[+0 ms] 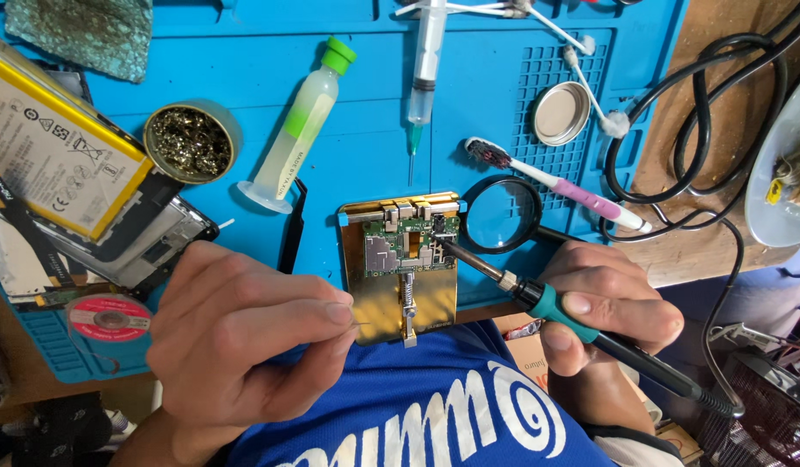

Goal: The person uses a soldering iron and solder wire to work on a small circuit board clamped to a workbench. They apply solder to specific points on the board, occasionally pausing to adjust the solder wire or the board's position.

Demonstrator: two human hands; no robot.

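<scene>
A green circuit board (402, 246) is clamped in a gold metal holder (391, 303) at the near edge of a blue work mat (365, 164). My right hand (603, 303) grips a soldering iron (547, 303) with a teal collar; its tip touches the board's upper right corner. My left hand (244, 337) sits left of the holder, fingers pinched on a thin wire (358, 323) that points toward the holder.
On the mat lie a flux bottle with green cap (300, 121), a syringe (426, 69), black tweezers (292, 229), a brass-wool tin (189, 143), a magnifier (502, 214), a toothbrush (555, 183), a small lid (562, 112) and cotton swabs. An opened phone (71, 199) lies left; black cables (711, 130) right.
</scene>
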